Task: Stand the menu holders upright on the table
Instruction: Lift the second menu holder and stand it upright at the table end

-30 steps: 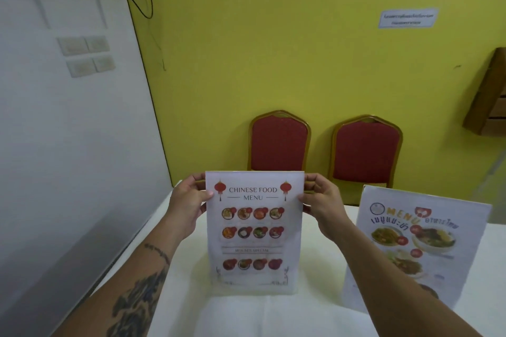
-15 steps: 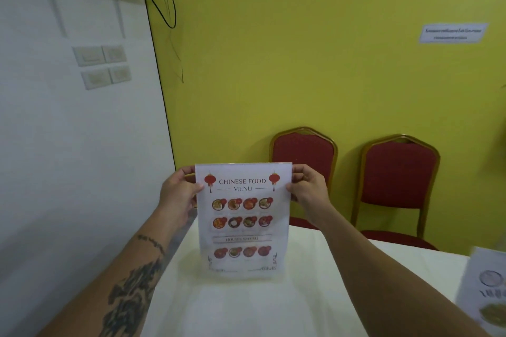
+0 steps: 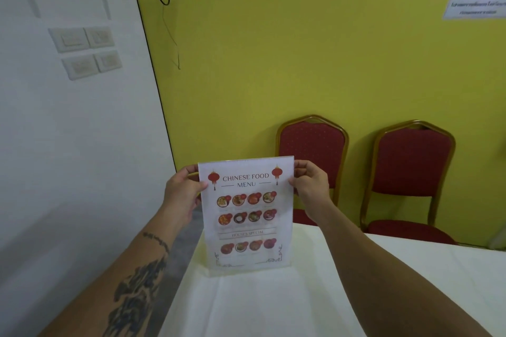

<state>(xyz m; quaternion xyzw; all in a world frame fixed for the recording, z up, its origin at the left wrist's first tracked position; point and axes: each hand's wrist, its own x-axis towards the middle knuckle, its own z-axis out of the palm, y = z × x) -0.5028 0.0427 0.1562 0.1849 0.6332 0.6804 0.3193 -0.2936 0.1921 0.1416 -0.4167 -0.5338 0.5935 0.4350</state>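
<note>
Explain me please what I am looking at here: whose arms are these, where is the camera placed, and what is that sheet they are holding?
There is no machine here. A person wears a wide-angle camera on the head, looking forward and down, so the two forearms reaching in are that person's own. The left hand and right hand pinch the upper edges of a clear menu holder containing a sheet headed "Chinese Food Menu". It stands upright, its base on the white tablecloth. Behind the table, two red chairs stand against a yellow wall.
</note>
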